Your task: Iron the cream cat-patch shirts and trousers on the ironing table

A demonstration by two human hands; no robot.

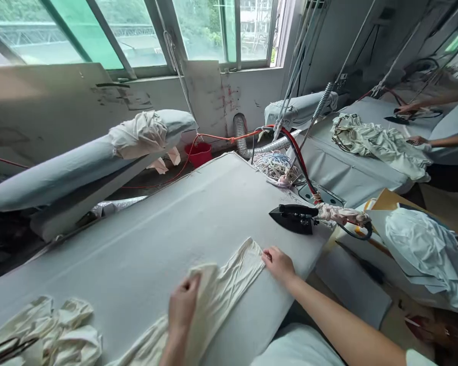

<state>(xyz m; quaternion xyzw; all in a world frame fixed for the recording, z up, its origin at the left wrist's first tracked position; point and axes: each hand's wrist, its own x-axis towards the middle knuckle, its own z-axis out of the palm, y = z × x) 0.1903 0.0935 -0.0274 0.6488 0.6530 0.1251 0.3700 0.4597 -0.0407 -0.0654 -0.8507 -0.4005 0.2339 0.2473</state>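
Note:
A cream garment point(225, 290), creased along its length, lies across the near part of the padded ironing table point(168, 223). Its kind I cannot make out. My left hand point(183, 305) is closed, pinching the cloth's upper edge near the middle. At the cloth's right end, my right hand point(278, 263) has its fingers closed on the corner. Beyond the right hand a black iron point(295, 218) rests on the table, its cloth-wrapped hose point(341, 213) trailing right. Neither hand touches the iron.
Crumpled cream cloth point(61, 335) lies at the lower left. A padded sleeve board point(87, 157) stands along the far side, with a red bucket point(199, 154) behind. Bundled cords point(277, 168) sit at the table's far corner. On the right, a co-worker's hands work at another table with garments point(377, 145).

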